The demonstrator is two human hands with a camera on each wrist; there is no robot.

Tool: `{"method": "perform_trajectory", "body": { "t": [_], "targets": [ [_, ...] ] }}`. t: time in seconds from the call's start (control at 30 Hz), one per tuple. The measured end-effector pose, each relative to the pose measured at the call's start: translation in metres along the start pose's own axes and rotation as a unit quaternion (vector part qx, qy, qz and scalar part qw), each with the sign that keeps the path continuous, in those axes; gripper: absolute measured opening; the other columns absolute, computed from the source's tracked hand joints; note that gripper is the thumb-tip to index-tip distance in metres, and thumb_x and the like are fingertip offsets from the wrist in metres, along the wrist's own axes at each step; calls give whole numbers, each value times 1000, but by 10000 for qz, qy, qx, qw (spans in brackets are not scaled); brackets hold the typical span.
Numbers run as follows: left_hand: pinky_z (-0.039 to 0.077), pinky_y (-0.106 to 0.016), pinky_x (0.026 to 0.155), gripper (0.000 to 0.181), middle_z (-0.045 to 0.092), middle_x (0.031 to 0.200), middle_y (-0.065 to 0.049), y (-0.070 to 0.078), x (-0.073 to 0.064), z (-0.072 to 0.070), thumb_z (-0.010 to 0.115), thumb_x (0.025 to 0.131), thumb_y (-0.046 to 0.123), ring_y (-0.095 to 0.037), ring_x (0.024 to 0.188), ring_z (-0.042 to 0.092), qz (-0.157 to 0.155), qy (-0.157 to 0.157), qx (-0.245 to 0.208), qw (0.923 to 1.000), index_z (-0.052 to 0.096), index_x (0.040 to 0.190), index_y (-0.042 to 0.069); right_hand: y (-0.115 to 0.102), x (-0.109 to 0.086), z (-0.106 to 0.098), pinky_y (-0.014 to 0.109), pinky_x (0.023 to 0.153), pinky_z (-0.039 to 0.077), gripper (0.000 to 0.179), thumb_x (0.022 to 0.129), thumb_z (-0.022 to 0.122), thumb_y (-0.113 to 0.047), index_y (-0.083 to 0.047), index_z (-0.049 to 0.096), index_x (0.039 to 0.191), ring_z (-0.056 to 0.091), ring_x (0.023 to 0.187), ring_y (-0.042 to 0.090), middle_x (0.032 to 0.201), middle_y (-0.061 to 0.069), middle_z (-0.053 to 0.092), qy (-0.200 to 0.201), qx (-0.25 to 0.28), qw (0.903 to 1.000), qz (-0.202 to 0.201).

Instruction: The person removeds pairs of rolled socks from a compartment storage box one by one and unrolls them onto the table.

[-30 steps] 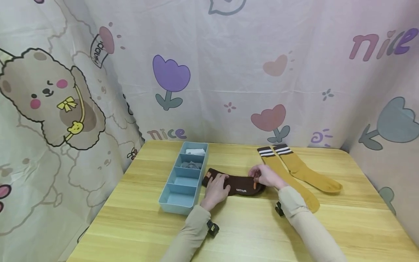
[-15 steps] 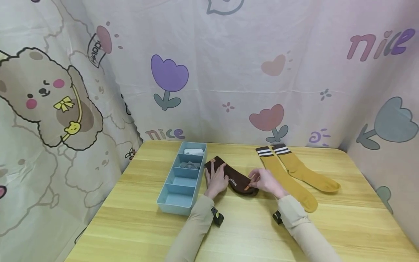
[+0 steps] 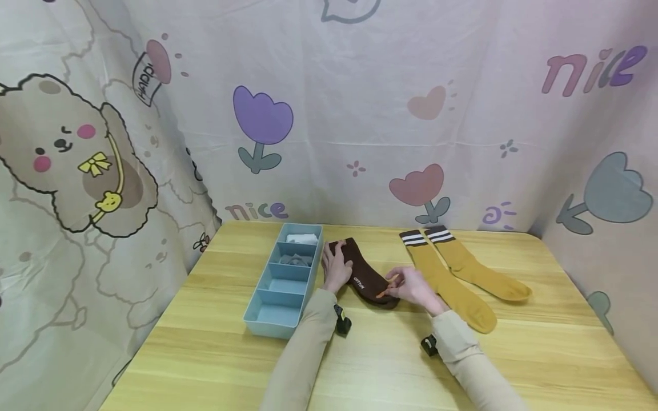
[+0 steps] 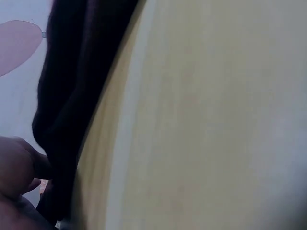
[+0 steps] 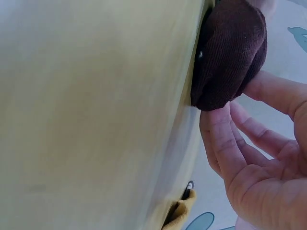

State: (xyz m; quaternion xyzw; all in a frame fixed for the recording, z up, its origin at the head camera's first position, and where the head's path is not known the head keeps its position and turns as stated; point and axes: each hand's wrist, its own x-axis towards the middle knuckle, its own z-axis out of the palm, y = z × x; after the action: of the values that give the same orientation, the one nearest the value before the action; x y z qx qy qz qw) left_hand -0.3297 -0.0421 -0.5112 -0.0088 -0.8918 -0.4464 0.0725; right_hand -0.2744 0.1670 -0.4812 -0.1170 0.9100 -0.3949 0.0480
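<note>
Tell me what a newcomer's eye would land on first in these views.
Probably the mustard-yellow socks with white-striped dark cuffs, lying flat on the right side of the wooden table. Next come the dark brown socks near the middle, the left hand at their cuff end and the right hand at their toe end. The big bear print at the head view's left also stands out.

Sock, brown (image 5: 230,55), ribbed knit, bunched, lying against the tabletop (image 5: 96,115), pale wood grain; end gripped by the fingers (image 5: 223,134) of the right hand (image 5: 266,177). Mustard-yellow fabric (image 5: 180,213), partly visible, lower edge, apart. Backdrop cloth (image 5: 290,52), pale, printed.
</note>
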Motion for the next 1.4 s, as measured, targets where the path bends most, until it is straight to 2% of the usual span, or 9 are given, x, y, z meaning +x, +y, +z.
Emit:
{"method": "perform_trajectory", "body": {
  "t": [0.1,0.37,0.53,0.7,0.87,1.0,1.17,1.3,1.4],
  "targets": [
    [23,-61,122,57,13,162,-34,-2,7,2,62,94,2,-49,150,15,-106,168,-118,9997,42,147,4,-3,1,4,26,65,53,35,77,82,-4,4,68,109,63,70,12,80,8,72,49,80,10000,-5],
    [36,-55,114,54,45,146,-29,-8,21,1,68,87,-4,-46,133,38,97,684,-143,9975,51,138,-4,-11,3,15,21,62,52,36,77,80,1,8,66,110,63,69,12,79,12,71,85,526,9986,74],
    [38,-55,111,52,50,137,-26,-11,27,1,70,85,-5,-45,128,43,271,858,-202,9957,55,135,-5,-14,6,21,22,64,52,34,77,81,0,4,68,108,63,70,12,80,11,71,148,525,9984,145],
    [39,-53,114,51,51,139,-24,-13,33,-1,67,86,-9,-42,132,45,383,897,-13,9952,55,135,-3,-19,11,26,22,61,50,35,76,79,0,2,69,110,62,68,11,80,9,71,214,674,9973,189],
    [38,-53,116,53,50,147,-21,-8,38,-3,65,88,-8,-40,136,48,520,787,437,9946,54,139,1,-20,14,30,21,60,52,38,78,69,7,3,67,115,65,66,12,82,13,71,307,956,9946,268],
    [36,-53,118,56,45,154,-19,1,41,-6,63,91,-6,-39,138,47,560,620,512,9952,49,144,3,-21,16,29,24,61,56,40,79,64,11,6,64,119,66,66,14,84,16,69,436,1333,9897,298],
    [39,-52,116,60,41,156,-20,16,41,-10,58,90,-12,-40,139,47,784,514,-11,9956,46,147,2,-20,13,21,32,64,62,41,81,62,14,12,61,121,64,68,15,85,17,63,573,2019,9777,33],
    [37,-50,118,62,38,157,-21,26,42,-11,53,89,-13,-38,143,41,970,279,-395,9941,43,149,1,-13,9,11,36,64,62,41,80,60,13,12,61,121,61,68,12,85,12,58,842,2200,9718,-124],
    [34,-51,120,64,35,160,-20,30,41,-8,52,90,-12,-38,147,37,943,-6,-550,9940,40,151,2,-5,5,2,40,63,62,42,80,57,13,12,60,122,61,65,12,83,7,54,941,2276,9692,-37]
  ]
}}
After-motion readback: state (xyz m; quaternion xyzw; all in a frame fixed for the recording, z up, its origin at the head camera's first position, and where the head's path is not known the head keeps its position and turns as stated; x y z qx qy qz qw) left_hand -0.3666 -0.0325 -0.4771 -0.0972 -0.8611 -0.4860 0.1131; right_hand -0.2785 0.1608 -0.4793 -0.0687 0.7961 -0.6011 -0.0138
